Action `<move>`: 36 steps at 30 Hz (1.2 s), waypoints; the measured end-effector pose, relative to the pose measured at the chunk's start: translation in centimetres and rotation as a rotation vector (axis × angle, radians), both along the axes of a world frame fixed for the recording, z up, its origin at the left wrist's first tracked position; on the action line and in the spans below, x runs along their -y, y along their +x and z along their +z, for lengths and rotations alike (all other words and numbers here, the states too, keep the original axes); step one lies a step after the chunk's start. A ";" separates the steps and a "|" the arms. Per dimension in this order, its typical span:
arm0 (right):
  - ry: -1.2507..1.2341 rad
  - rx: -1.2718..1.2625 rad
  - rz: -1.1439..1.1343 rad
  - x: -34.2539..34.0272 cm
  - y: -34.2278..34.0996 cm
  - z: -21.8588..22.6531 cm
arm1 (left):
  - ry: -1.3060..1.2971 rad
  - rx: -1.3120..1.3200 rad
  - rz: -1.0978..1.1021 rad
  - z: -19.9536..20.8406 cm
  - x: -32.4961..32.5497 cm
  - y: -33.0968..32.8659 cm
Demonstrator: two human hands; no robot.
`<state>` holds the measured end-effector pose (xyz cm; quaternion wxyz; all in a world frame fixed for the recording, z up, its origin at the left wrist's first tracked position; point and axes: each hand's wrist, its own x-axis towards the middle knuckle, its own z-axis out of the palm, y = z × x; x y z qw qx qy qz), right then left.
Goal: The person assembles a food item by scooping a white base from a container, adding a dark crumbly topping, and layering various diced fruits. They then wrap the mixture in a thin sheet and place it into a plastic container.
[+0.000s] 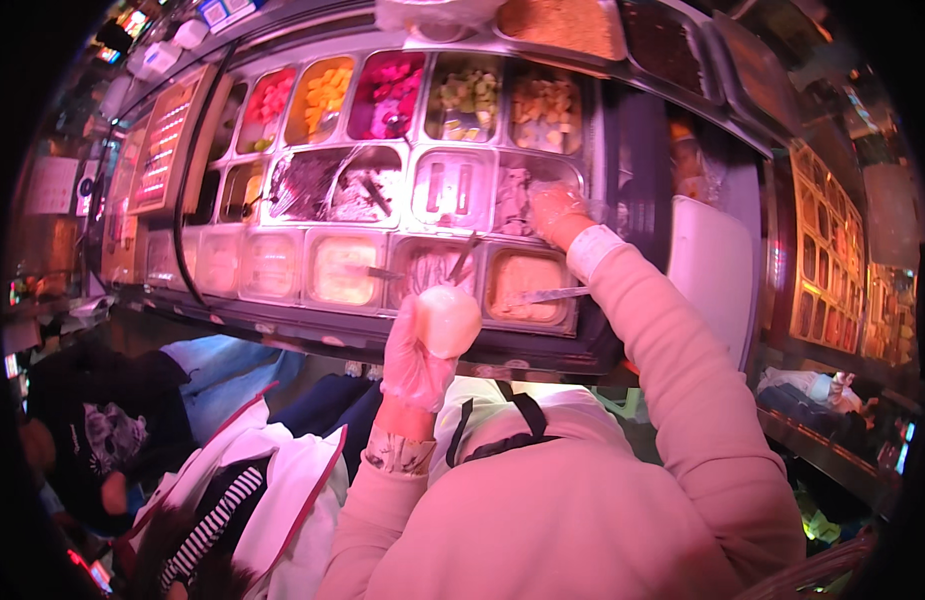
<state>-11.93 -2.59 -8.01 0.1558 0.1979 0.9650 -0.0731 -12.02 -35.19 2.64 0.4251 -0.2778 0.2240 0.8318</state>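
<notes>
In a clear glove, my left hand (416,365) is closed around a smooth, round, whitish thing (449,321) like a ball of soft dough, held above the counter's front edge. My right hand (556,208), gloved too, reaches into a metal tray of pinkish-grey pieces (513,200). Its fingers curl in at the tray's right side; what they pinch is hidden. Just beyond the left hand is a tray of pale purple paste (418,270) with a utensil standing in it. Nearer my right forearm, a tray of orange-tinted paste (523,274) has a flat-handled utensil (550,295) across it.
Trays of cut fruit, including yellow cubes (322,98) and deep pink cubes (386,95), fill the back row. A pan of orange crumbs (562,27) stands behind them. A pale board (710,270) lies right of the trays. People (252,490) are close by on my left.
</notes>
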 end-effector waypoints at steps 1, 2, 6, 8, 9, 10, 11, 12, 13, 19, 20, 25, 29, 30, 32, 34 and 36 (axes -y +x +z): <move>0.013 0.064 0.014 -0.4 0.2 -1.2 | -0.010 -0.021 -0.007 0.0 0.1 -0.7; 0.032 0.119 0.030 -0.5 0.3 -1.5 | 0.008 -0.040 0.003 -0.7 0.8 -1.2; 0.008 0.140 0.054 -1.2 1.5 -1.9 | 0.026 -0.118 0.032 -2.5 3.5 -3.4; -0.005 0.132 0.119 -1.1 1.3 -0.8 | 0.091 -0.137 0.083 -3.0 5.1 -4.5; 0.018 0.213 0.184 -1.1 1.0 -0.3 | 0.103 -0.090 0.100 -3.3 5.9 -5.0; 0.003 0.180 0.176 -0.8 0.9 0.1 | 0.073 -0.061 0.109 -3.5 6.6 -5.6; -0.012 0.146 0.168 -0.8 1.1 0.4 | 0.043 -0.032 0.120 -3.7 7.3 -6.1; -0.028 0.113 0.162 -1.1 1.2 0.6 | 0.013 -0.003 0.131 -3.8 7.8 -6.4; 0.002 0.089 0.222 -2.0 1.9 0.2 | 0.035 0.014 0.119 -3.4 8.0 -6.9; 0.174 0.067 0.320 -1.8 1.1 2.7 | 0.130 0.122 0.117 -0.2 9.1 -8.5; 0.189 0.080 0.327 -1.8 1.2 2.6 | 0.156 0.131 0.137 -0.3 9.2 -8.5; 0.061 0.116 0.464 -2.1 2.1 2.1 | 0.118 0.082 0.146 -0.8 8.2 -8.0; 0.020 0.070 0.459 -2.8 2.3 1.9 | 0.176 0.109 0.140 -1.3 7.5 -7.3; 0.016 0.137 0.414 -2.9 2.4 1.8 | 0.179 0.117 0.139 -1.3 7.1 -7.1; -0.001 0.272 0.329 -1.9 1.6 1.7 | 0.217 0.125 0.120 -1.4 6.4 -6.7; -0.052 0.209 0.353 -1.2 1.3 1.9 | 0.290 0.124 0.078 -1.7 5.6 -6.4; -0.105 0.143 0.376 -0.9 1.3 2.0 | 0.207 0.088 0.045 -1.3 4.3 -6.2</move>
